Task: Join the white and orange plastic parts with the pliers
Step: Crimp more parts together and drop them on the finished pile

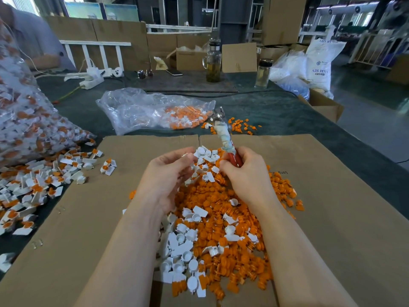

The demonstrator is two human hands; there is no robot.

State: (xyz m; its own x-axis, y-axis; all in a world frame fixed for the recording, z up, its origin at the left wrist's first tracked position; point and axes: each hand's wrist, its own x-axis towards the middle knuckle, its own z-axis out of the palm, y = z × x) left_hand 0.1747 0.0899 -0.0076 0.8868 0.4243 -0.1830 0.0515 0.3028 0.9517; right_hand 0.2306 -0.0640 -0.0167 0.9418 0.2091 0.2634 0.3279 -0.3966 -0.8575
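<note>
Our right hand [242,171] curls its grip around the red handles of the pliers [225,138], whose cloth-wrapped shaft rises toward the centre of the frame with the metal head at the top. Our left hand [168,173] pinches a white part [185,155] at its fingertips, just left of the pliers' handles. Below and between our hands, a heap of orange parts [223,218] mixed with white parts [179,242] lies on flattened cardboard [332,196] covering the worktop [276,111]. At the left edge of the frame, joined white-and-orange pieces [44,180] spill loose beside a bulging clear bag [26,120] packed with more of them. Above centre, a crumpled clear bag [141,109] holds orange and white parts at its right end. Farther up, a glass jug [213,63] holds yellowish liquid, and a bottle [263,73] stands to its right.
</note>
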